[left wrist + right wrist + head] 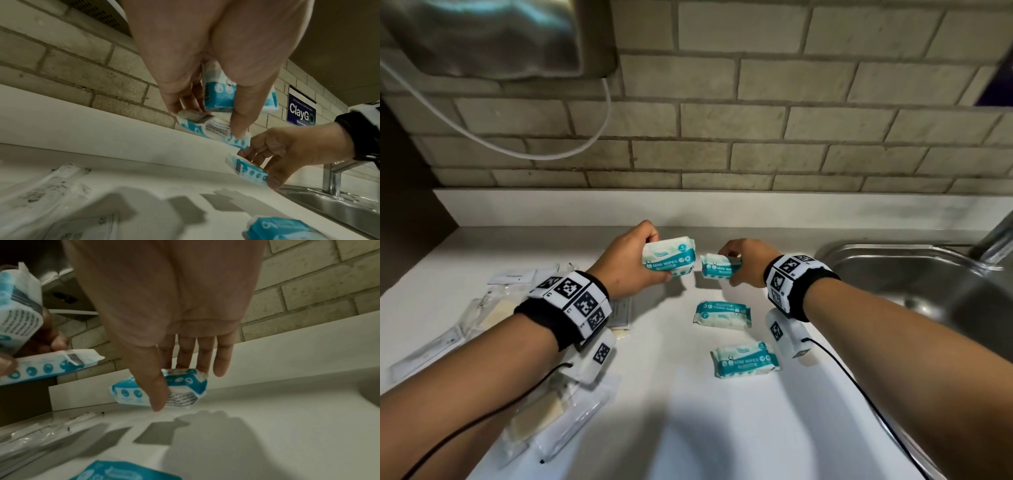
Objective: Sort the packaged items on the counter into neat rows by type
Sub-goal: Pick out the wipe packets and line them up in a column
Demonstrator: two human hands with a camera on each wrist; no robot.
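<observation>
My left hand (pixel 654 260) holds two teal-and-white mini wipes packs (pixel 669 257) stacked together above the white counter (pixel 671 394). In the left wrist view the thumb and fingers (pixel 238 129) pinch the upper pack (pixel 220 95) and the lower pack (pixel 213 131). Just to the right, my right hand (pixel 729 267) grips a third wipes pack (pixel 719 267) between thumb and fingers, seen closer as the pack (pixel 180 389), low over the counter. Two more wipes packs lie flat below it, one (pixel 722 315) and another (pixel 744 359) nearer me.
Several clear plastic packets (pixel 493 308) lie spread along the counter's left side, some under my left forearm. A steel sink (pixel 914 274) with a faucet (pixel 993 240) is at the right. A brick wall and a metal wall unit (pixel 500 34) stand behind.
</observation>
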